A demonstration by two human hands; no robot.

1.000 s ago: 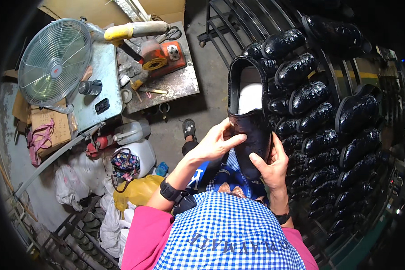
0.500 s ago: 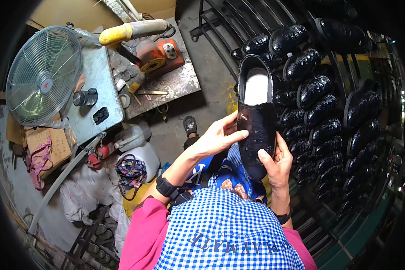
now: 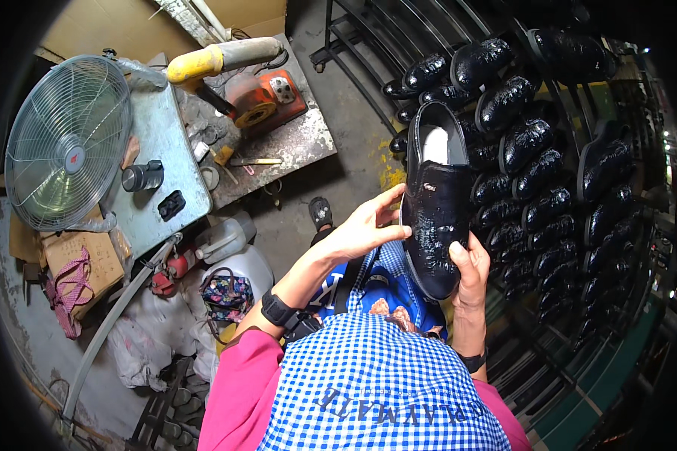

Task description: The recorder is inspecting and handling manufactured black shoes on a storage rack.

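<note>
A glossy black shoe (image 3: 438, 203) with a white insole is held up in front of me, toe toward me. My left hand (image 3: 365, 225) rests fingers spread on the shoe's left side. My right hand (image 3: 470, 263) grips the toe end from below and from the right. A dark watch sits on my left wrist (image 3: 278, 308). Just beyond the shoe, a rack (image 3: 579, 248) carries several more shiny black shoes in rows.
A round metal fan (image 3: 68, 143) stands at the left beside a grey machine top (image 3: 162, 177). An orange-and-yellow power tool (image 3: 241, 83) lies on a worn bench. White jugs (image 3: 226, 240), a patterned bag and sacks crowd the floor below.
The shoe has turned from leaning left to nearly upright and moved right. Both hands stayed on it, the left sliding along its side.
</note>
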